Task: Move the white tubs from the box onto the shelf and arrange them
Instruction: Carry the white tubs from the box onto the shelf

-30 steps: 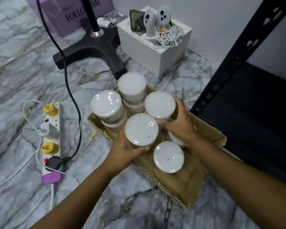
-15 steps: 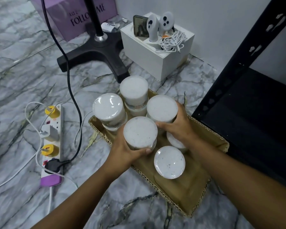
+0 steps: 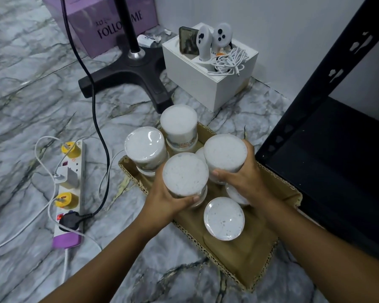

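Observation:
Several white tubs with clear walls stand in a shallow cardboard box [image 3: 256,261] on the marble floor. My left hand [image 3: 162,200] grips one tub [image 3: 185,173] from below and holds it above the box. My right hand [image 3: 241,182] grips a second tub [image 3: 225,150], lifted beside the first. Two stacked tubs stay at the box's far end, one at the left [image 3: 145,145] and one behind it [image 3: 178,122]. A low tub [image 3: 224,217] sits near the middle. Another is partly hidden under my right wrist. The black shelf [image 3: 328,154] stands just right of the box.
A power strip [image 3: 69,193] with yellow plugs and cables lies on the floor to the left. A black stand base [image 3: 127,75] and its cable are behind the box. A white box [image 3: 208,68] with controllers and a purple box [image 3: 109,22] sit near the wall.
Both hands have raised their tubs out of the box, and the right tub has shifted slightly toward the shelf. The view has drifted a little toward the box.

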A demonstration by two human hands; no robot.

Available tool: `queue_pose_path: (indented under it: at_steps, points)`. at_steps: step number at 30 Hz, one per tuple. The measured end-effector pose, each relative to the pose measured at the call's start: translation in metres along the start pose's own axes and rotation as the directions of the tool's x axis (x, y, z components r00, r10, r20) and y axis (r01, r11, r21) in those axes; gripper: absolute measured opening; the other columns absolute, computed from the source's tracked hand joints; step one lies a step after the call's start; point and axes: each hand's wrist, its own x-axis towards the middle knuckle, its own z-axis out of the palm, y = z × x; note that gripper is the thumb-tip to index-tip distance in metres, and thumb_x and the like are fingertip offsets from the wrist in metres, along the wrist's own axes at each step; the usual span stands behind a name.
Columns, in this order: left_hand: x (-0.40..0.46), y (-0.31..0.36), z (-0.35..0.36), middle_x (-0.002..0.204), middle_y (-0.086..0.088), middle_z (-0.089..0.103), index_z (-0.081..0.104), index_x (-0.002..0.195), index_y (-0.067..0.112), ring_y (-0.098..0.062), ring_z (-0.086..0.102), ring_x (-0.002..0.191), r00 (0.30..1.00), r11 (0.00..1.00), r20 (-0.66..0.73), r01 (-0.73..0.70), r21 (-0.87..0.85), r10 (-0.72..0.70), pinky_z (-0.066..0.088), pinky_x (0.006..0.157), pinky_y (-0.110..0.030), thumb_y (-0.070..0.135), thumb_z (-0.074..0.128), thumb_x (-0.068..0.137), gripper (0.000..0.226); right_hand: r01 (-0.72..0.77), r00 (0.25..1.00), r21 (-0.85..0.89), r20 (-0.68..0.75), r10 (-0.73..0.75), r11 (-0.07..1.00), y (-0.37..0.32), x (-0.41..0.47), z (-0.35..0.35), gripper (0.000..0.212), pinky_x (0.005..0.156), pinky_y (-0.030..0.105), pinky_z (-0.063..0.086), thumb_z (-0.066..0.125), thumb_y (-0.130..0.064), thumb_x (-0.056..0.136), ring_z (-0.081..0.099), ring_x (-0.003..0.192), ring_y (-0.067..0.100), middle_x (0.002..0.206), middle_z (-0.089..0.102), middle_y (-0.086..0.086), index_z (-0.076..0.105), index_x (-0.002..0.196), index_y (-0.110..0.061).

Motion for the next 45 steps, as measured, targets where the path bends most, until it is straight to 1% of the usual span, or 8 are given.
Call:
queue_pose_path:
  at_steps: [5, 9, 14, 18, 25, 31, 36, 45]
  points:
    - [-0.007, 0.01, -0.003, 0.132, 0.017, 0.049, 0.035, 0.132, 0.038, 0.002, 0.046, 0.124, 1.0, 1.0, 0.006, -0.01, -0.03, 0.01, 0.042, 0.1, -0.021, 0.042, 0.087, 0.053, 0.094, -0.011, 1.0, -0.027, -0.017, 0.01, 1.0, -0.017, -0.013, -0.004, 0.092, 0.095, 0.026, 0.048, 0.086, -0.042, 0.048, 0.049, 0.12, 0.004, 0.127, 0.049, -0.015, 0.035, 0.124, -0.045]
    - [-0.024, 0.037, -0.012, 0.133, 0.017, 0.048, 0.034, 0.131, 0.041, 0.003, 0.044, 0.124, 1.0, 1.0, 0.01, 0.014, -0.027, -0.013, 0.042, 0.098, -0.018, 0.038, 0.088, 0.056, 0.093, -0.043, 0.998, -0.008, -0.049, 0.043, 0.999, -0.052, -0.035, -0.005, 0.089, 0.09, 0.018, 0.049, 0.088, -0.034, 0.05, 0.05, 0.115, -0.004, 0.124, 0.048, -0.018, 0.035, 0.122, -0.042]
    - [-0.059, 0.094, -0.033, 0.133, 0.013, 0.05, 0.035, 0.136, 0.031, -0.005, 0.046, 0.126, 0.998, 0.998, 0.027, 0.049, -0.048, -0.048, 0.044, 0.101, -0.03, 0.029, 0.088, 0.06, 0.092, -0.093, 0.995, 0.021, -0.038, 0.094, 0.995, -0.118, -0.069, -0.009, 0.092, 0.091, 0.025, 0.05, 0.087, -0.034, 0.051, 0.049, 0.121, 0.004, 0.13, 0.048, -0.012, 0.035, 0.127, -0.04]
    - [-0.089, 0.149, -0.057, 0.136, 0.006, 0.049, 0.034, 0.14, 0.025, -0.013, 0.047, 0.128, 0.997, 0.996, 0.044, 0.072, -0.044, -0.07, 0.045, 0.103, -0.04, 0.031, 0.089, 0.06, 0.097, -0.115, 0.991, 0.03, -0.063, 0.117, 0.993, -0.186, -0.096, -0.009, 0.089, 0.079, 0.011, 0.049, 0.085, -0.019, 0.054, 0.049, 0.116, -0.004, 0.127, 0.047, -0.016, 0.035, 0.125, -0.039]
    - [-0.139, 0.273, -0.094, 0.119, 0.039, 0.048, 0.035, 0.123, 0.049, 0.01, 0.047, 0.117, 0.997, 0.996, -0.014, 0.076, -0.053, -0.077, 0.043, 0.088, -0.006, 0.032, 0.088, 0.056, 0.087, -0.124, 0.986, 0.046, -0.103, 0.129, 0.991, -0.324, -0.135, -0.014, 0.095, 0.084, 0.014, 0.049, 0.088, -0.029, 0.049, 0.052, 0.112, -0.008, 0.126, 0.048, -0.015, 0.035, 0.128, -0.033]
    - [-0.162, 0.374, -0.117, 0.13, 0.022, 0.047, 0.036, 0.124, 0.045, 0.005, 0.048, 0.119, 0.998, 0.991, -0.018, 0.055, -0.124, -0.058, 0.046, 0.089, -0.011, 0.039, 0.086, 0.052, 0.089, -0.109, 0.986, 0.008, -0.126, 0.109, 0.994, -0.428, -0.16, -0.024, 0.092, 0.091, 0.027, 0.05, 0.087, -0.039, 0.048, 0.051, 0.119, 0.003, 0.131, 0.048, -0.01, 0.036, 0.124, -0.043]
    - [-0.18, 0.441, -0.132, 0.135, 0.012, 0.046, 0.034, 0.136, 0.028, 0.0, 0.047, 0.124, 0.999, 0.991, -0.01, 0.051, -0.126, -0.053, 0.049, 0.098, -0.027, 0.042, 0.086, 0.049, 0.102, -0.126, 0.981, -0.011, -0.15, 0.123, 0.992, -0.496, -0.185, -0.032, 0.092, 0.081, 0.013, 0.05, 0.088, -0.028, 0.05, 0.049, 0.113, -0.009, 0.128, 0.045, -0.018, 0.034, 0.122, -0.047]
    - [-0.226, 0.527, -0.159, 0.138, 0.004, 0.047, 0.036, 0.138, 0.028, -0.012, 0.048, 0.127, 0.995, 0.987, 0.025, 0.095, -0.133, -0.092, 0.049, 0.099, -0.045, 0.044, 0.09, 0.048, 0.106, -0.119, 0.966, 0.045, -0.225, 0.126, 0.992, -0.61, -0.227, -0.033, 0.094, 0.078, 0.004, 0.045, 0.087, -0.031, 0.049, 0.049, 0.109, -0.016, 0.127, 0.043, -0.017, 0.033, 0.125, -0.036]
